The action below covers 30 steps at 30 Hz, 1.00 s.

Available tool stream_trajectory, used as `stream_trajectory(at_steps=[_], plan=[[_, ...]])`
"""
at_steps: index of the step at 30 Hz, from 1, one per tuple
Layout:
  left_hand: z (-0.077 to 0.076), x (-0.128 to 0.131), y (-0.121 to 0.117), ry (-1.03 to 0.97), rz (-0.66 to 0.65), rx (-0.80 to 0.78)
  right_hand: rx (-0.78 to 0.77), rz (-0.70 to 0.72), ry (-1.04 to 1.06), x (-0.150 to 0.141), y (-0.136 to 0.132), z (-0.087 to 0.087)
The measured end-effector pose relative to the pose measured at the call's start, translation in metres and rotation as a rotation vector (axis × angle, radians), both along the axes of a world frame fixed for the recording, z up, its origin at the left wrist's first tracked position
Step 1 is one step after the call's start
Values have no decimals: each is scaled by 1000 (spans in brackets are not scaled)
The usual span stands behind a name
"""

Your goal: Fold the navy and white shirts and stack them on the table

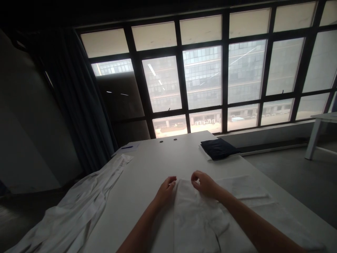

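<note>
A white cloth garment (195, 218) lies spread on the white table in front of me, its far left corner between my two hands. Just left of that corner is my left hand (166, 189), its thumb and fingers slightly apart and nothing visible in them. My right hand (206, 184) is over the cloth's far edge, with curled fingers and thumb and index finger bent toward each other. Whether a bit of fabric sits in that pinch is too small to tell. Wrinkles and a dark crease mark the cloth between my forearms.
The white table (158, 158) carries a folded dark garment (219, 148) on white fabric at its right edge. A heap of white fabric (79, 203) hangs along the left edge. Paper with a blue pen (127, 147) lies at the far left. Beyond are windows and a dark curtain (79, 98).
</note>
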<state>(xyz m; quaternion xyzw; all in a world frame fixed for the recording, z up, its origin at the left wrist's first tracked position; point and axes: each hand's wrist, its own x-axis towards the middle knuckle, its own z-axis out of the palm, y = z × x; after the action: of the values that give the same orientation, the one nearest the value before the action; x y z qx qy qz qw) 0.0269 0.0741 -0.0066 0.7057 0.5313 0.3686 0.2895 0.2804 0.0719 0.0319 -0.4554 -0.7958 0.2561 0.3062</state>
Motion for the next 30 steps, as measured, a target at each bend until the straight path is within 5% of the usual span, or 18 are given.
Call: stream_trajectory(at_steps=[3,7,14,30], plan=[[-13,13,14,25,-18,2,-78,-33,5,-7,36,-16],[-19,20,14,111,15,47,-152,50,-29,-11,51,-34],[-17,17,13,269,101,98,-145,51,-125,-6,49,-33],[-21,5,6,534,155,67,-60,-311,-347,-35,23,-49]])
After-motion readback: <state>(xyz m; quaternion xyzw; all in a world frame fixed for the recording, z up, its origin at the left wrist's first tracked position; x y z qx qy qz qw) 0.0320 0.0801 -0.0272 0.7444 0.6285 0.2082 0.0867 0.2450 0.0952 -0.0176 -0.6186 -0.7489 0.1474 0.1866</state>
